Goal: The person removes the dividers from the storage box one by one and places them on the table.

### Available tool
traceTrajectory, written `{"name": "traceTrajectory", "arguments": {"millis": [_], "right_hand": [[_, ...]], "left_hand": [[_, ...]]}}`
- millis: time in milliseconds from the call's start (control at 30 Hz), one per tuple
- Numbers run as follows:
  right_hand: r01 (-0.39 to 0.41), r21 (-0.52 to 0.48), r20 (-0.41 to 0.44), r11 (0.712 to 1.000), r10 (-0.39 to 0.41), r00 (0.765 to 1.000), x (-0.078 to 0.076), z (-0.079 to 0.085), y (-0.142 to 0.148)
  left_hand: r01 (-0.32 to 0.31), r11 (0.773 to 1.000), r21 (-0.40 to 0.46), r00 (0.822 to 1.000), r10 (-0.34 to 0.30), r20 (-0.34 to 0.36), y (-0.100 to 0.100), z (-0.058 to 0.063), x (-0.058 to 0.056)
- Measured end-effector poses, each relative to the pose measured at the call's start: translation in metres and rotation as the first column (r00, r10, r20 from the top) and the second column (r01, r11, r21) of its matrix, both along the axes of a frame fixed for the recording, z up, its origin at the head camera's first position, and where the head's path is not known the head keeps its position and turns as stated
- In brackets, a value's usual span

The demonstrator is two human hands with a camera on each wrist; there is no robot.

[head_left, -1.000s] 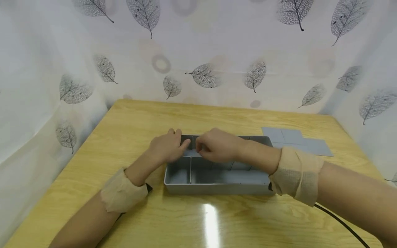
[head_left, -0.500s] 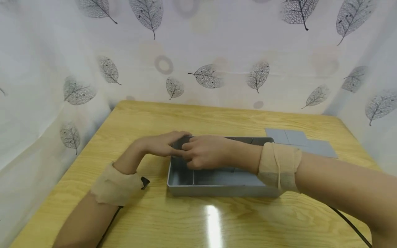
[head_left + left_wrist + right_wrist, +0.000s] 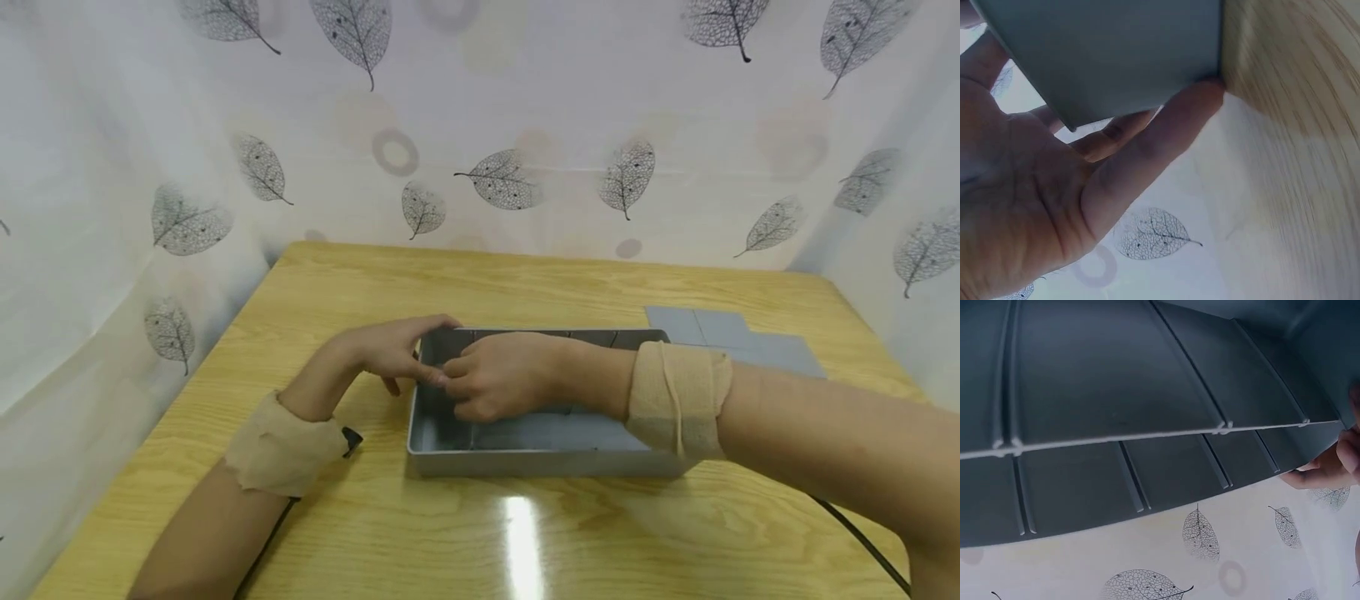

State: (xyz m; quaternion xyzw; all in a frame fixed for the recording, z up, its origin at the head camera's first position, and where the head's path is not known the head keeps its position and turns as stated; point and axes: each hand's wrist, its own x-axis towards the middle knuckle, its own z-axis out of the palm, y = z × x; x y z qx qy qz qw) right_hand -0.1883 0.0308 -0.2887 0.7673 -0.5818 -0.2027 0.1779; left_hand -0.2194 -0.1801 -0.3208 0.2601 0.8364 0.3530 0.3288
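A long grey divider box (image 3: 543, 462) lies across the wooden table. My left hand (image 3: 386, 348) grips its left end, thumb reaching inside over the end wall and the other fingers outside. The left wrist view shows the palm and fingers around the box's grey wall (image 3: 1116, 56). My right hand (image 3: 506, 375) is inside the box at the left, its fingers curled and the tips close to the left thumb. It seems to pinch the long lengthwise divider (image 3: 1104, 381) near its left end; the fingertips are mostly hidden. A cross divider (image 3: 472, 435) shows below the right hand.
Flat grey panels (image 3: 720, 333) lie at the back right of the table (image 3: 360, 533), behind the right forearm. Leaf-printed white curtain (image 3: 525, 92) encloses the table's back and sides. A black cable (image 3: 862, 542) runs from the right wrist.
My right hand has moved left and slightly down towards the box's left end. My left hand has shifted left, its thumb now inside. Over the last half second little has moved.
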Motion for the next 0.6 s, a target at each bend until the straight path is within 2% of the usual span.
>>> {"name": "traceTrajectory", "arguments": {"millis": [133,367,533,600], "right_hand": [[0.0,0.027,-0.034,1.0,0.001,0.999,0.002,0.0012,0.0023],[0.006,0.084,-0.098,0.996,0.003,0.995,0.0071,0.0035,0.0012],[-0.011,0.121,-0.172,0.993,0.032,0.985,0.0095,0.006,-0.0003],[-0.027,0.112,-0.176,0.993,0.046,0.983,0.0088,0.0071,-0.0003]], "left_hand": [[-0.033,0.999,-0.034,0.999,0.033,0.011,0.0018,0.0012,-0.0004],[-0.075,0.995,-0.059,0.997,0.074,-0.017,0.0034,0.0022,0.0035],[-0.097,0.993,-0.068,0.995,0.095,-0.024,0.0038,0.0023,0.005],[-0.1,0.992,-0.071,0.995,0.098,-0.023,0.0035,0.002,0.0043]]}}
